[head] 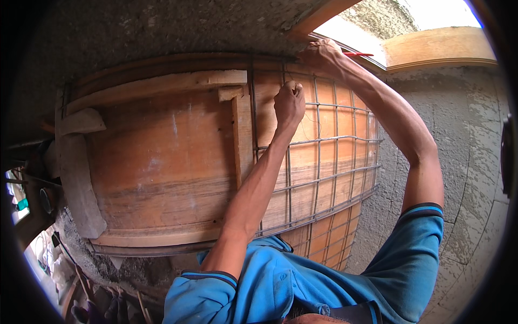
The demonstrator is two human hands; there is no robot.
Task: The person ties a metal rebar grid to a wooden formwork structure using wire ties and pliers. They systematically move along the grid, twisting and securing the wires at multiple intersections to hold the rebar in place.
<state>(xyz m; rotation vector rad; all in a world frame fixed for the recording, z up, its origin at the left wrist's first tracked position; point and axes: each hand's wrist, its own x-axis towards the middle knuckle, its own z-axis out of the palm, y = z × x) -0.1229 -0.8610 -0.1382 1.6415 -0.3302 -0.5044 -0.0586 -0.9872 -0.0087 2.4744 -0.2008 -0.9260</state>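
Note:
My left hand (290,101) is closed with its fingertips pinched, over the steel rebar grid (318,139) that lies on wooden formwork boards (162,154). A thin tie wire (308,117) runs at my left fingers and curls down beside the hand. Farther up, at the grid's far edge, my right hand (323,52) grips a tool with a red handle (360,54). The handle sticks out to the right of the wrist; the tool's working end is dark and hard to make out.
A wooden batten (242,137) stands beside the grid, with a long timber (158,87) along the far side. Cement-coated pieces (83,182) lie at the left. A wooden frame (439,46) surrounds a bright opening at upper right, above a rough grey wall (449,121).

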